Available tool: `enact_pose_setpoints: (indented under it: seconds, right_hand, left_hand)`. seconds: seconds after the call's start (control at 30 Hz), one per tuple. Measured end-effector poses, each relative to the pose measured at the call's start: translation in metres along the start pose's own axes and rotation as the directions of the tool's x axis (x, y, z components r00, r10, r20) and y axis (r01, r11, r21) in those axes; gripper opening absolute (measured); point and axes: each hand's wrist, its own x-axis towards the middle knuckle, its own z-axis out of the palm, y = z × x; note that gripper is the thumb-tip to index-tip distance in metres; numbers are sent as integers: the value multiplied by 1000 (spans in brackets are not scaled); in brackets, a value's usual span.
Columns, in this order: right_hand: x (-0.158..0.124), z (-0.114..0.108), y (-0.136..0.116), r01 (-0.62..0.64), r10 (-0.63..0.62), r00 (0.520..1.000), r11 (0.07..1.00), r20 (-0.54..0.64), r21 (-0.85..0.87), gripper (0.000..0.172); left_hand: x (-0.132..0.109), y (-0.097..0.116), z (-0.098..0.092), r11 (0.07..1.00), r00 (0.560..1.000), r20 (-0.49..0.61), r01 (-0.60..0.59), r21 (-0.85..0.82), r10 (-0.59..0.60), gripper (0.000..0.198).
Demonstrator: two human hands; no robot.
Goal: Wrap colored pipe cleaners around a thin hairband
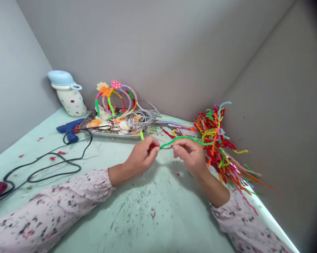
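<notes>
1. Closest to me, two arms in pale speckled sleeves [55, 207] stretch across the mint-green table [160, 225], whose surface is littered with small fuzzy scraps.
2. The left hand [142, 156] is closed at the fingertips, thumb and forefinger pinching one end of a green pipe cleaner [183, 139], with a bit of red showing at the pinch.
3. The right hand [188, 153] is closed too, its fingertips gripping the same green pipe cleaner a short way along; the strand arches between the two hands, just above the table, and runs on to the right.
4. Just beside the right hand, against the right wall, lies a heap of pipe cleaners [218, 140] in red, orange, green and pink.
5. To the left, a black cord [53, 161] loops over the table toward a blue glue gun [68, 129].
6. Beyond the hands sits a metal tray [100, 131] holding bare wire hoops [141, 117] and wrapped headbands [116, 96] topped with flowers.
7. Farthest off, in the left corner, stands a white spotted jug with a light blue lid [68, 95].
</notes>
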Motion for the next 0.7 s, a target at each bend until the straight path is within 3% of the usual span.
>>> enact_pose_setpoints:
  seconds: [0.1, 0.2, 0.5, 0.7]
  right_hand:
    - [-6, 10, 4, 131, -138, 990, 978, -31, -165, 6]
    - [-12, 17, 6, 168, -180, 983, 951, -25, -260, 10]
    - [-19, 28, 13, -41, 37, 998, 993, -42, -112, 15]
    - [-17, 27, 13, -111, 108, 994, 987, -32, -114, 19]
  left_hand:
    - [-1, -2, 2, 1000, 1000, 27, 4, -10, -4, 6]
    - [-2, -4, 4, 1000, 999, 42, -1, -10, 2, 7]
    - [-3, -4, 7, 1000, 996, 81, 20, 21, -22, 7]
    - [-5, -9, 11, 995, 996, 90, -30, 92, 22, 6]
